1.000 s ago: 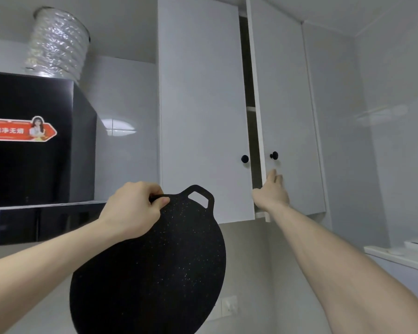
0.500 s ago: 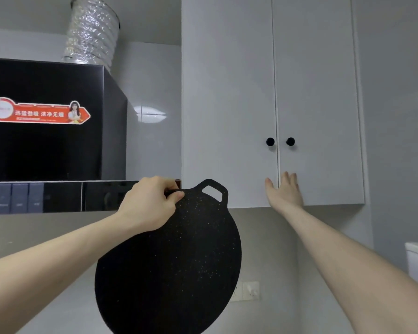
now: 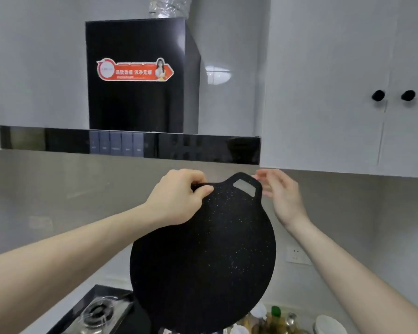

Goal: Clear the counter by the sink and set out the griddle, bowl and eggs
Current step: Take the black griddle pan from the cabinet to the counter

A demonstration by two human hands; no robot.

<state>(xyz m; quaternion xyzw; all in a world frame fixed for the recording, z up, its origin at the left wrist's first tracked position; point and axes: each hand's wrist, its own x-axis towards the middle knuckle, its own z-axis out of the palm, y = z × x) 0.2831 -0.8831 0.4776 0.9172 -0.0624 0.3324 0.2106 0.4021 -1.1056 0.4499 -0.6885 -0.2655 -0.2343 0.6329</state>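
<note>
Up in mid-air before the grey wall, the round black speckled griddle (image 3: 203, 266) hangs upright, its face turned to the camera, and the left hand (image 3: 176, 198) pinches its top rim, thumb on the front, fingers curled over behind. Those fingers are hidden by the rim, so how far they wrap is not visible. The right hand (image 3: 279, 194) sits just beside the griddle's looped handle (image 3: 245, 185), fingers loosely spread and blurred; whether the fingertips touch the loop, I cannot tell. It holds nothing.

Down low, the griddle covers much of the counter. Peeking out at its left edge is a black gas hob with a metal burner (image 3: 97, 312), cut off by the frame's bottom. To the lower right, a cluster of bottles (image 3: 273, 319), one green-capped, and a white bowl-like dish (image 3: 328, 325) show only their tops; labels are too small to read.

Overhead, the black range hood with an orange sticker (image 3: 135, 73) juts out close above the hands, and the white wall cabinet with two black knobs (image 3: 336, 92) has both doors shut, its bottom edge just above the right hand. A white wall socket (image 3: 297, 255) sits behind the right forearm. Open wall lies to the left beneath the hood.
</note>
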